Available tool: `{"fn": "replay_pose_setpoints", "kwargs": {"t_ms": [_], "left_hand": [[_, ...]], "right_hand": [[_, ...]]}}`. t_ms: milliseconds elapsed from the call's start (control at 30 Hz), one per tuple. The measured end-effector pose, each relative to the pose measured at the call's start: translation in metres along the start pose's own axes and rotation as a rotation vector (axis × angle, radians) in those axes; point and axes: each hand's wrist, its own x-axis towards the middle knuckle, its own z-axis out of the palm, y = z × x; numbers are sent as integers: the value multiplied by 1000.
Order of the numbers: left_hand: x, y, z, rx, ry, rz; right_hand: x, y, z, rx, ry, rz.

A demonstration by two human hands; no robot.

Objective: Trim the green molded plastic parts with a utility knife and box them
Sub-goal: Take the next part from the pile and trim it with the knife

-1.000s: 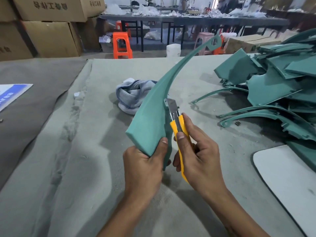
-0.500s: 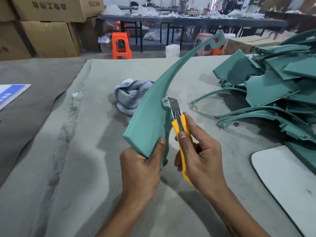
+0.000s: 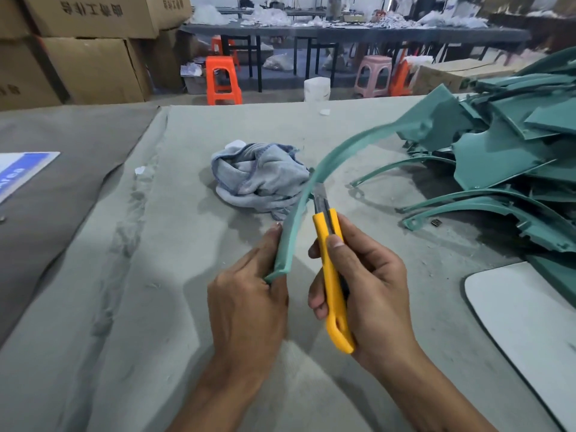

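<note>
Green molded plastic fills the middle of the head camera's view: a long, curved green plastic strip (image 3: 314,188) rises from the person's left hand (image 3: 249,304) and arcs up and to the right, its far end blurred against a heap of green molded plastic parts (image 3: 514,151) at the right of the table. The left hand grips the strip's near end, fingers curled round it with one fingertip lying along its outer edge. The right hand (image 3: 371,291) is wrapped round a yellow plastic utility knife (image 3: 333,275), thumb pressed flat on top of the handle (the grey blade is extended). The blade tip (image 3: 319,194) sits against the inner edge of the strip, above the left hand; whether it cuts into the plastic cannot be told.

Both hands are held above a table covered in grey-beige felt-like cloth (image 3: 124,307), dusted with pale shavings. Just behind the strip lies a crumpled pale blue-grey cloth rag (image 3: 258,176). A flat white rounded panel with a green edge (image 3: 530,322) lies at the lower right, near the heap. At the far left edge rests a blue and white printed sheet (image 3: 18,173).

Beyond the table stand stacked brown cardboard boxes (image 3: 90,42) at the upper left, an orange plastic stool (image 3: 223,79), a pink plastic stool (image 3: 372,76), and a long dark workbench (image 3: 358,32) strewn with pale material.
</note>
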Motion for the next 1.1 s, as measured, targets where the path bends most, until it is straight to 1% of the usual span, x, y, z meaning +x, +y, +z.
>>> {"fn": "replay_pose_setpoints", "kwargs": {"t_ms": [67, 200, 333, 400, 500, 600, 700, 767, 833, 900, 967, 1033, 1100], "left_hand": [[2, 0, -2, 52, -53, 45], [5, 2, -4, 146, -37, 150], [7, 4, -8, 160, -41, 176], [6, 6, -10, 164, -46, 180], [6, 5, -11, 185, -42, 169], [5, 4, -10, 182, -50, 160], [2, 4, -8, 149, -75, 139], [1, 2, -3, 96, -31, 48], [2, 2, 0, -51, 51, -176], [4, -1, 4, -280, 94, -396], [6, 1, 5, -558, 134, -588], [8, 1, 5, -730, 148, -705], [9, 4, 5, -841, 119, -759]], "right_hand": [[0, -5, 0, 108, 11, 54], [0, -9, -2, 252, -13, 127], [0, -10, -2, 341, -44, 164], [0, -8, 1, 299, -55, 164], [1, -4, 1, 174, -20, 157], [0, -5, -1, 170, 10, 103], [-1, -4, 0, 149, -53, 93], [0, 1, 1, 17, -80, 89], [4, 4, -2, -89, -23, 41], [11, 5, -11, -112, 74, -21], [18, 4, -22, -132, 143, -56], [23, 5, -27, -174, 138, -70], [23, 7, -28, -220, 98, -81]]}}
